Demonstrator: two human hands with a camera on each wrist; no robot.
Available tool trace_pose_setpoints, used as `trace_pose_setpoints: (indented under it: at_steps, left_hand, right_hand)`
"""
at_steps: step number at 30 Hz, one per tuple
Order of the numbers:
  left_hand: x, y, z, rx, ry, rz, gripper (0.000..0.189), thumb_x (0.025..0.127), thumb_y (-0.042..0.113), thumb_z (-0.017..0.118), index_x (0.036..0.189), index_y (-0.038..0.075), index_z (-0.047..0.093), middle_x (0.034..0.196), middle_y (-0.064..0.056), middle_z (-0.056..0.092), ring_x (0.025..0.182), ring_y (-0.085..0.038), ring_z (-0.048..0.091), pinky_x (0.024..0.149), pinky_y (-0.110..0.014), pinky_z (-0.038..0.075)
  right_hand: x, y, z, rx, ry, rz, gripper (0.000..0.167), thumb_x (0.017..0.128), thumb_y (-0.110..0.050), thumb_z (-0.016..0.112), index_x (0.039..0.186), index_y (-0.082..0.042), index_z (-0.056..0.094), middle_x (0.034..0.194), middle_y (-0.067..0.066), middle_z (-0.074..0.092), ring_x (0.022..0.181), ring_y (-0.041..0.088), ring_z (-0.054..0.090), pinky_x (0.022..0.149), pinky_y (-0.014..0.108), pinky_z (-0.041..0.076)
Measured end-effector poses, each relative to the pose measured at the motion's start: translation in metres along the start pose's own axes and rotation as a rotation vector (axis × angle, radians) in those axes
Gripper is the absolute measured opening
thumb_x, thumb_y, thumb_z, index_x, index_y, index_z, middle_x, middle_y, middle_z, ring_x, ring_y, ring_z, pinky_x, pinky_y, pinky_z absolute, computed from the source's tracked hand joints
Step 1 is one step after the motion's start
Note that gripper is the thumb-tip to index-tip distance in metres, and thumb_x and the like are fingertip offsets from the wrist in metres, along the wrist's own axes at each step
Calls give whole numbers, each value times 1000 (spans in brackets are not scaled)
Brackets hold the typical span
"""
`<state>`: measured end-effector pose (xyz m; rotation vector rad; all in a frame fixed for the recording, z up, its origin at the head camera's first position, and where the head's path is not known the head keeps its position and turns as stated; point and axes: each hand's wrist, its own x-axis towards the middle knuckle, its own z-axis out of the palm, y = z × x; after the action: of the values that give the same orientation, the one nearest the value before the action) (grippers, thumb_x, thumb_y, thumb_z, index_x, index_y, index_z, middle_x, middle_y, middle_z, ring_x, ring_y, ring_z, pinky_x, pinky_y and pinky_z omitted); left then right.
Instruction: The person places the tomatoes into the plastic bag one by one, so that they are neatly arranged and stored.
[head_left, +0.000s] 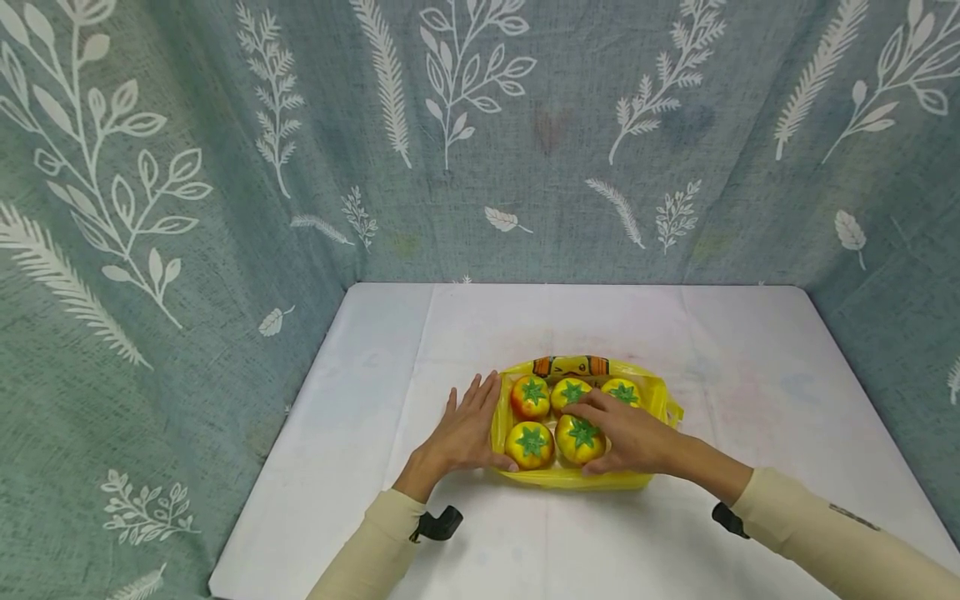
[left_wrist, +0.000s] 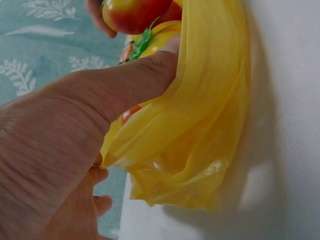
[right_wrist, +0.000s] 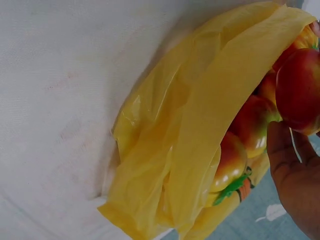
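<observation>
A yellow plastic bag (head_left: 577, 481) lies open on the table with several toy tomatoes in it, yellow to red with green star-shaped leaves. My left hand (head_left: 465, 425) holds the bag's left end. In the left wrist view its thumb hooks inside the rim of the bag (left_wrist: 215, 100), with the other fingers outside and partly hidden. My right hand (head_left: 633, 432) grips the front middle tomato (head_left: 579, 440) between thumb and fingers. In the right wrist view this tomato (right_wrist: 300, 92) sits higher than its neighbours. Another tomato (head_left: 530, 445) lies to its left, near the left thumb.
A white cloth covers the table (head_left: 420, 333). Blue-green curtains (head_left: 555, 208) with white leaf prints hang behind and at both sides. An orange and black printed face (head_left: 572, 367) shows on the bag's far side. Black wrist devices (head_left: 441, 523) are on both arms.
</observation>
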<state>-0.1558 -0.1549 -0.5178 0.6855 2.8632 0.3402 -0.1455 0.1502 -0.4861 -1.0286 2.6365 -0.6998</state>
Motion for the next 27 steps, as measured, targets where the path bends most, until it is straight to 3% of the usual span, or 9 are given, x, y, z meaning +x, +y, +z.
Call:
trace_pose_setpoints:
  at_steps: [15, 27]
  left_hand:
    - [0, -1, 3, -3, 5, 0, 142, 65, 70, 84, 163, 4, 6, 169, -12, 5, 155, -35, 6, 117, -67, 9]
    - [0, -2, 3, -4, -6, -10, 142, 64, 71, 84, 163, 5, 6, 169, -12, 5, 155, -34, 6, 118, -66, 9]
  right_hand:
    - [2, 4, 13, -54, -13, -10, 88, 79, -49, 85, 149, -11, 49, 138, 11, 50, 119, 30, 56, 96, 51, 52]
    - [5, 8, 22, -75, -9, -1, 86, 79, -51, 84, 148, -12, 51, 136, 10, 52, 115, 27, 56, 93, 49, 53]
